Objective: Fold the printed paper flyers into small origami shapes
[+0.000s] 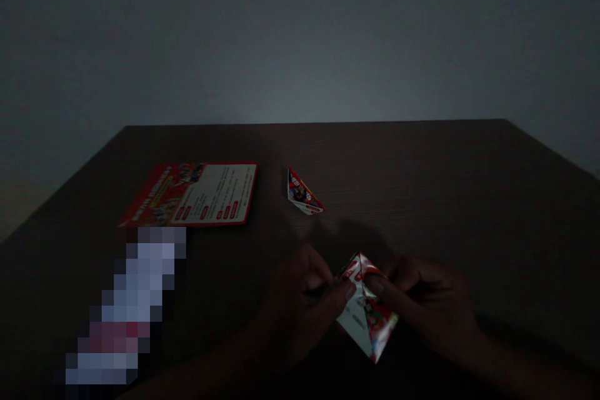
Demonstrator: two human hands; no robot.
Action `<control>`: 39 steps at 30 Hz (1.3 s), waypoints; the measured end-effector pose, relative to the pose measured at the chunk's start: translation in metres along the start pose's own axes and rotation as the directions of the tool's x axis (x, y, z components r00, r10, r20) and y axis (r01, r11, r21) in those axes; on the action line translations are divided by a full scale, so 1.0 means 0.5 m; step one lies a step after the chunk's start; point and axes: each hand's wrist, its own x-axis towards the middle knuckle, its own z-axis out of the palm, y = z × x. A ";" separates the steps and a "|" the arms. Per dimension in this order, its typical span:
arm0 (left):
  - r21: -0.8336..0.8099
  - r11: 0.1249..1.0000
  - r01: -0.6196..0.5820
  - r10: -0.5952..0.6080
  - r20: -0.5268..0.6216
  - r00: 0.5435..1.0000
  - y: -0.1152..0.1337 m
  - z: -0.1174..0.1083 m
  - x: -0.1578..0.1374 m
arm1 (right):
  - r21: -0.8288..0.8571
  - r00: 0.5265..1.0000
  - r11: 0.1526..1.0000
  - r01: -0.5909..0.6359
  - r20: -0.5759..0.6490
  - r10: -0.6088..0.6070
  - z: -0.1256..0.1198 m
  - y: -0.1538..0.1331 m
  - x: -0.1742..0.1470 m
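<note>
Between both hands is a folded paper, diamond-shaped, glossy red on one side of its crease and whitish on the other. My left hand pinches its left edge, thumb on top. On the right edge my right hand grips it the same way, its thumb lying near the upper fold. The fingers under the paper are hidden. Beyond the hands, a smaller folded paper piece, red and white with printed pictures, rests on the table.
A brown wooden table stands against a grey wall. On its left lies a red and white printed leaflet. A pixelated pale, long object is nearer to me. The scene is dim.
</note>
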 end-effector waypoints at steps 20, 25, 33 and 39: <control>0.017 0.983 0.182 -0.180 0.272 0.945 0.019 -0.008 0.010 | -0.010 0.992 0.993 -0.115 0.044 0.116 -0.002 -0.011 0.012; 0.107 0.984 0.142 -0.160 0.190 0.969 0.016 -0.005 0.008 | -0.090 0.918 0.970 -0.226 0.314 0.243 -0.006 -0.009 0.015; 0.148 0.989 -0.019 -0.010 0.195 0.981 0.016 -0.001 0.013 | -0.048 0.870 0.948 -0.315 0.385 0.309 -0.013 -0.010 0.021; 0.143 0.989 -0.040 0.007 0.221 0.975 0.017 -0.005 0.012 | -0.035 0.875 0.955 -0.296 0.391 0.286 -0.013 -0.012 0.017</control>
